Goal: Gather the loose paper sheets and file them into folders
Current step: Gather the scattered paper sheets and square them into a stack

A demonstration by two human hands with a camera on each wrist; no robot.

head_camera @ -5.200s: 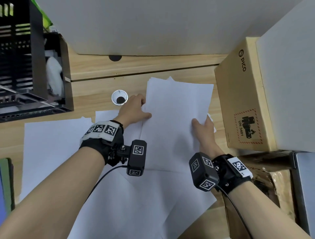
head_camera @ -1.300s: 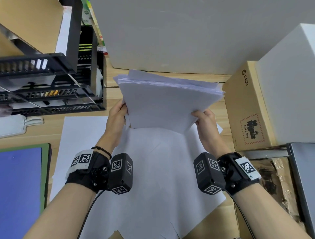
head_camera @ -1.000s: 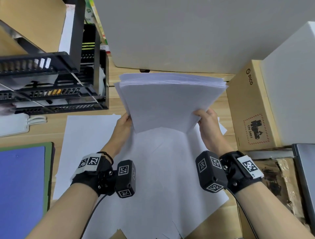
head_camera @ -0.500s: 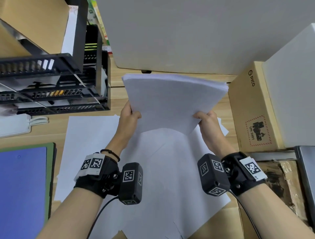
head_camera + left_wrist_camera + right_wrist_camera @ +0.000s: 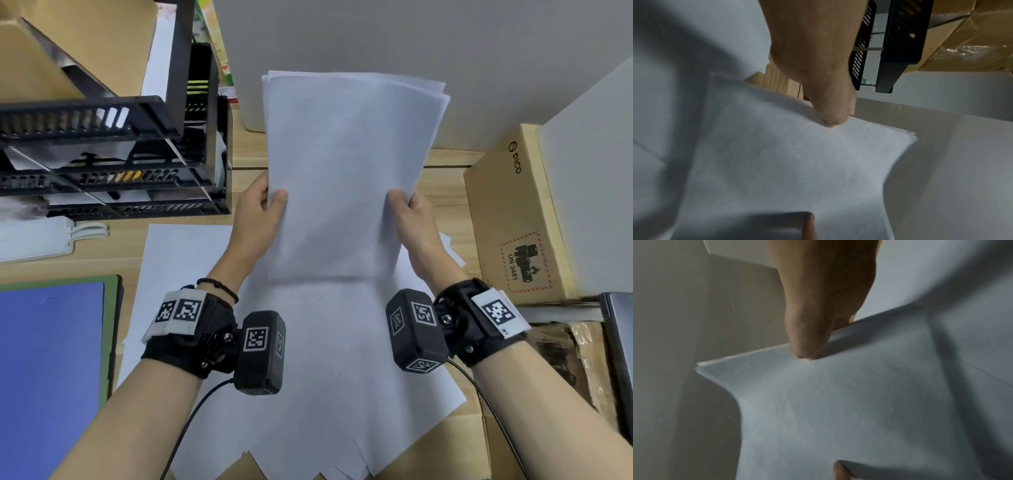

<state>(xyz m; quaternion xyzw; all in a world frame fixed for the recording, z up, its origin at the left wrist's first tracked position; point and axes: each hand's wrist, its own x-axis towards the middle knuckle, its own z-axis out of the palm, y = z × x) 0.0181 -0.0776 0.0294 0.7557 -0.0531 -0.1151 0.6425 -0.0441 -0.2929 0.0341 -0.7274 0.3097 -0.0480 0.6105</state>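
Thick stack of white paper sheets [image 5: 349, 171] held upright above the light wooden desk [image 5: 442, 192]; pinched at its left edge by left hand [image 5: 257, 219], at its right edge by right hand [image 5: 416, 222]; over loose white sheets [image 5: 342, 359].

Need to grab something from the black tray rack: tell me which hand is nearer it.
Left. The left hand grips the paper stack just right of the black tray rack; the right hand is across the stack.

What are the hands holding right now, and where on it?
A stack of paper sheets: left hand pinches its left edge, right hand its right edge, both near the lower end.
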